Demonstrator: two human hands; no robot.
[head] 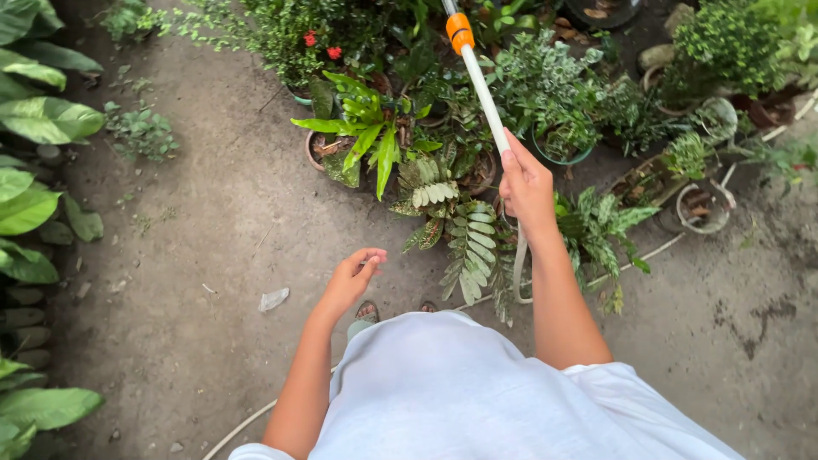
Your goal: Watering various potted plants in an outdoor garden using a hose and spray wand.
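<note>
My right hand (527,186) grips a white watering wand (484,94) with an orange collar (460,32), held out over a cluster of potted plants. A pale hose (518,273) hangs down from the wand below that hand. Beneath it stand a variegated fern (464,234) and a bright green broad-leaf plant (368,136) in a brown pot. My left hand (354,274) hovers free at waist height with fingers loosely curled, holding nothing. My white shirt fills the lower frame.
Many potted plants crowd the top and right, among them a red-flowered one (319,41) and a round pot (703,207). Large green leaves (34,119) line the left edge. The ground is bare packed dirt (196,255) with a white scrap (273,298). The hose also runs along the ground (243,426).
</note>
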